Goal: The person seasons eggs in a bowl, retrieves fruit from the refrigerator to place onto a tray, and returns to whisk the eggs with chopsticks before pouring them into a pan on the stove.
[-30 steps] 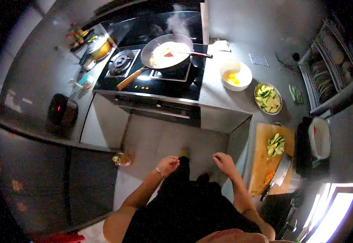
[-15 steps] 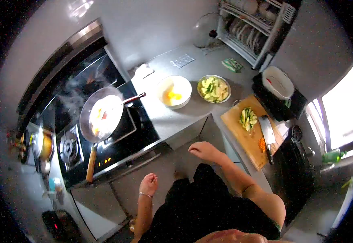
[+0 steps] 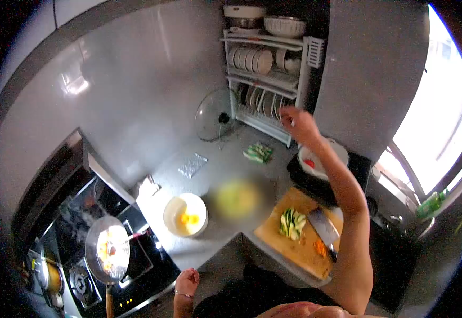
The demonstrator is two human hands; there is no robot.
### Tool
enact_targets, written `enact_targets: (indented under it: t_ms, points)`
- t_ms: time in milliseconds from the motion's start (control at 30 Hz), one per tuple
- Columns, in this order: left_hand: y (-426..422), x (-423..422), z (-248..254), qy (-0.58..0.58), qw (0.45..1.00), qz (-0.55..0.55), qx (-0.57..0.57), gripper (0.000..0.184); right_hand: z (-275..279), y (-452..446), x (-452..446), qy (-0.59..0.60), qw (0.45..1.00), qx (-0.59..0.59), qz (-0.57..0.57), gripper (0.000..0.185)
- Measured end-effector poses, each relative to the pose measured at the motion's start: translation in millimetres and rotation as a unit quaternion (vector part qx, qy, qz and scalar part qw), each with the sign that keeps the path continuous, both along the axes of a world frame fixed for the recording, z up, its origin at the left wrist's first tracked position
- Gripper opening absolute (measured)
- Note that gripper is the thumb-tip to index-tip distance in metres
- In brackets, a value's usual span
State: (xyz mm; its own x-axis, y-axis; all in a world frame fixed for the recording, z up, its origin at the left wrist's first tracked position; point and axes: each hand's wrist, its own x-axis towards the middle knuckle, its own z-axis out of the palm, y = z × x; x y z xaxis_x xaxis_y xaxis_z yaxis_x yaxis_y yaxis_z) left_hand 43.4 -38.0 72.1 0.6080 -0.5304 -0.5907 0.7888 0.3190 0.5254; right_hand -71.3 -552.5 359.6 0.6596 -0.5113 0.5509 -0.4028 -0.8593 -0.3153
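Observation:
My right hand (image 3: pixel 298 124) is stretched out in front of the dish rack (image 3: pixel 267 131), close to the plates (image 3: pixel 265 103) standing on its lower shelf. Its fingers are partly bent and apart, with nothing visible in them; I cannot tell whether they touch a plate. Low beside the stove, my left hand (image 3: pixel 187 282) is closed in a loose curl, holding nothing I can see. Near it on the counter stands a white bowl (image 3: pixel 173 225) with yolk-yellow egg (image 3: pixel 189 219) in it.
A steaming frying pan (image 3: pixel 124 265) with food sits on the stove. A cutting board (image 3: pixel 273 228) bears sliced green vegetable (image 3: pixel 293 223), chopped orange bits (image 3: pixel 321 248) and a cleaver (image 3: pixel 323 227). A glass lid (image 3: pixel 209 119) leans on the wall. A white container (image 3: pixel 323 153) stands under my right arm.
My right hand has risen from near my waist, across the counter to the dish rack. My view has turned right and upward. The left hand stays low and curled.

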Motion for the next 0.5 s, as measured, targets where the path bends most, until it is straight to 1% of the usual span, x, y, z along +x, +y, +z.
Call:
enact_targets:
  t_ms: [33,67,100,133,167,200,233,267,300,333,367,400,467,500]
  points:
    - [-16,8,1,0.001,1.000,-0.023,-0.009,0.004,19,-33,5,-0.018,0.999,-0.029,-0.026,0.031]
    - [-26,17,-2,-0.001,0.999,-0.043,-0.020,0.005,30,-72,11,-0.074,0.992,-0.095,-0.041,0.029]
    - [-37,26,-4,-0.005,0.998,-0.060,-0.029,0.006,51,-112,22,-0.045,0.989,-0.077,-0.115,0.026]
    - [-48,28,1,-0.045,0.996,-0.065,-0.031,0.008,79,-121,25,-0.120,0.981,-0.081,-0.126,0.022]
    - [-63,30,19,0.014,0.998,-0.053,-0.017,0.010,90,-169,35,-0.155,0.965,-0.167,-0.129,0.021]
    - [-77,35,24,0.008,0.999,-0.039,-0.004,0.010,109,-194,44,-0.129,0.958,-0.161,-0.200,0.021]
    - [-90,38,30,0.003,1.000,-0.026,0.008,0.009,124,-214,48,-0.145,0.936,-0.222,-0.232,0.020]
    - [-96,44,41,0.051,0.998,-0.016,-0.014,0.011,136,-231,52,-0.160,0.908,-0.282,-0.265,0.020]
    - [-108,39,56,-0.154,0.979,-0.128,0.048,0.018,147,-247,58,-0.172,0.876,-0.339,-0.296,0.020]
    - [-117,34,73,-0.384,0.892,-0.170,0.168,0.012,158,-260,63,-0.149,0.877,-0.320,-0.326,0.020]
    - [-125,32,83,-0.582,0.738,-0.199,0.278,0.006,168,-271,67,-0.124,0.877,-0.300,-0.354,0.020]
    - [-130,39,83,-0.616,0.705,-0.208,0.283,0.006,176,-281,72,-0.098,0.876,-0.278,-0.382,0.021]
    - [-131,57,79,-0.680,0.633,-0.224,0.292,0.005,182,-298,79,-0.137,0.890,-0.192,-0.391,0.019]
    - [-131,63,74,-0.670,0.647,-0.218,0.292,0.004,185,-299,81,-0.156,0.893,-0.148,-0.394,0.018]
